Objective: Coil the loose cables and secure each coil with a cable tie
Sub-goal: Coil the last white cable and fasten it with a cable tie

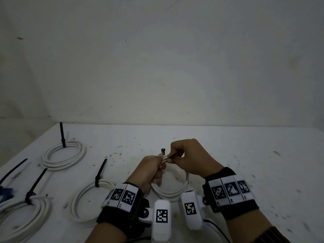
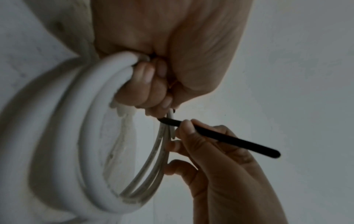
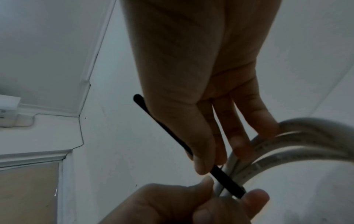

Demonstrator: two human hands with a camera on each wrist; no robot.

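1. The white coil (image 1: pixel 171 188) hangs lifted off the table, its top strands bunched between my two hands; its lower loop dips toward the table (image 1: pixel 228 155) in front of my wrists.
2. The black tie (image 2: pixel 220 136) crosses those bunched strands. Its head (image 1: pixel 163 151) stands just above the cable in the head view, and its tail runs out past my right hand.
3. My left hand (image 1: pixel 150 170) is curled into a fist around the coil's strands, fingertips tucked against the palm, holding the bundle together just left of the tie.
4. My right hand (image 1: pixel 188 159) pinches the tie between thumb and forefinger right beside the cable; the other fingers (image 3: pixel 254 119) reach straight, touching the coil's curve.
5. On the table to my left lie three more white coils, each already cinched by a black tie: one far back (image 1: pixel 64 155), one near my left wrist (image 1: pixel 89 200), one at the left edge (image 1: pixel 24 213).
6. A loose black tie (image 1: pixel 13 170) lies at the far left.
7. Behind the table rises a pale wall (image 1: pixel 157 58).
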